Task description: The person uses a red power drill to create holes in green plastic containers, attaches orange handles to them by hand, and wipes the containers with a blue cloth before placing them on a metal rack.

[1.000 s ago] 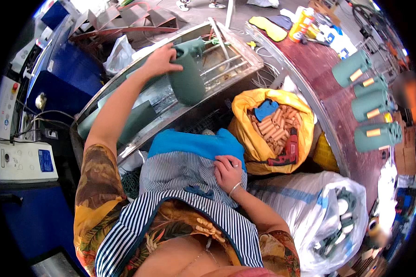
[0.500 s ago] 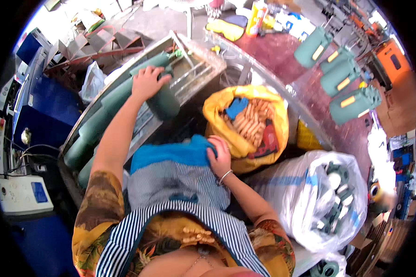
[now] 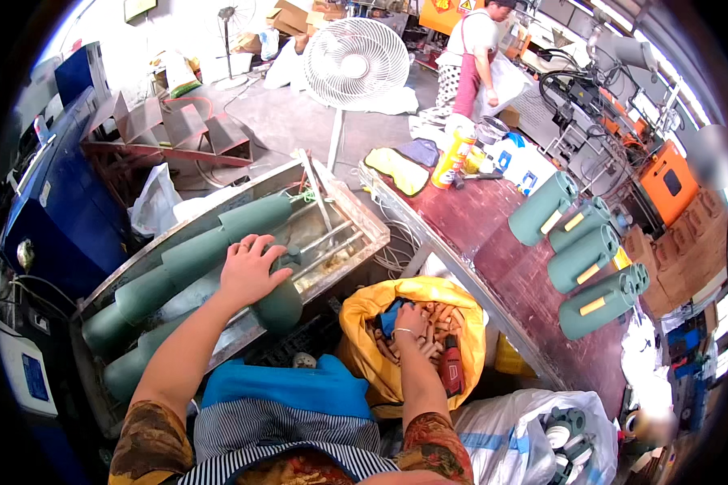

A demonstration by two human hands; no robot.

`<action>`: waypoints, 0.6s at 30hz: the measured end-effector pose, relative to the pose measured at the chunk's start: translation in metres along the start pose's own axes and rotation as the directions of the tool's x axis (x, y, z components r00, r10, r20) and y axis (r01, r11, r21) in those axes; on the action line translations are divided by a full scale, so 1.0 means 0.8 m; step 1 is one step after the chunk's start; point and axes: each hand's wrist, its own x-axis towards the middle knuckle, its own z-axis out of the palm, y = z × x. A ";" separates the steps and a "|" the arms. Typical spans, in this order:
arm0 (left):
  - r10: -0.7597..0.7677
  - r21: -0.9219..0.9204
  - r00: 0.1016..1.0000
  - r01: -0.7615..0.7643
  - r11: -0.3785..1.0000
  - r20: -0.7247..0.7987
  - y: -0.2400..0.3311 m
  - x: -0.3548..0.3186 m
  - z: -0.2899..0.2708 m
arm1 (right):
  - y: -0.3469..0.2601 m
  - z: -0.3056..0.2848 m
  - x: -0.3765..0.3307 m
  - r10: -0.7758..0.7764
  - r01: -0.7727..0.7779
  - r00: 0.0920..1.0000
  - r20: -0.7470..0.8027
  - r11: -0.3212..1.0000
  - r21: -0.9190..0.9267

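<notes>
My left hand (image 3: 251, 271) rests on a dark green cylinder (image 3: 279, 311) with its fingers spread. The cylinder lies across the near edge of a metal trough (image 3: 356, 198), tilted toward me. More green cylinders (image 3: 194, 257) lie end to end along the trough's far side. My right hand (image 3: 410, 317) reaches down into a yellow bag (image 3: 360, 311), among many tan, peg-shaped pieces (image 3: 441, 319). Its fingertips are hidden by the pieces, so its grip cannot be made out. Beside it are a blue cloth (image 3: 389, 318) and a red object, perhaps a tool (image 3: 451, 368).
On the dark red table (image 3: 493, 271) at right stand several green cylinders (image 3: 594, 259) with yellow labels. A white plastic sack (image 3: 493, 424) of green and white parts sits near my right arm. Beyond are a large fan (image 3: 356, 65) and a person (image 3: 467, 61) holding a white bag.
My right hand has gone from the blue cloth on my lap into the yellow bag. My left hand stays on the cylinder. The view has tilted up, bringing the fan and the person into sight.
</notes>
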 end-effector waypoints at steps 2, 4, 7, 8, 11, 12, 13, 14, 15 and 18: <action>-0.008 -0.001 1.000 0.008 1.000 0.009 0.000 -0.003 0.000 | 0.025 0.018 0.017 0.096 -0.089 0.995 -0.005 0.937 0.339; 0.079 -0.087 0.993 -0.087 0.992 -0.083 0.031 0.027 0.008 | 0.141 0.033 0.062 0.400 -0.147 0.917 0.004 0.328 0.933; -0.055 0.025 0.996 0.054 0.998 0.068 0.020 0.017 0.008 | 0.116 0.008 0.031 0.371 -0.239 0.809 0.456 -0.502 0.831; -0.127 0.031 0.983 0.124 0.992 0.132 0.021 0.024 0.004 | 0.110 -0.013 0.017 0.284 -0.275 0.804 0.522 -0.601 0.750; -0.201 0.104 0.892 0.174 0.979 0.406 0.036 0.056 -0.011 | 0.047 -0.103 -0.031 0.049 -0.329 0.877 0.477 -0.661 0.674; -0.210 0.139 0.909 0.170 0.976 0.360 0.043 0.056 -0.005 | 0.022 -0.131 -0.045 -0.057 -0.316 0.927 0.372 -0.654 0.688; -0.179 0.135 0.932 0.142 0.981 0.316 0.042 0.046 -0.002 | -0.007 -0.153 -0.063 -0.166 -0.306 0.951 0.263 -0.648 0.698; -0.163 0.144 0.950 0.128 0.981 0.267 0.031 0.032 -0.002 | -0.056 -0.188 -0.095 -0.285 -0.333 0.939 0.191 -0.618 0.712; -0.130 0.140 0.968 0.102 0.985 0.213 0.033 0.023 -0.005 | -0.095 -0.219 -0.126 -0.388 -0.336 0.915 0.109 -0.586 0.738; 0.125 -0.067 0.989 -0.130 0.989 -0.074 0.087 -0.050 -0.052 | -0.159 -0.213 -0.177 -0.442 0.173 0.836 -0.325 -0.351 0.920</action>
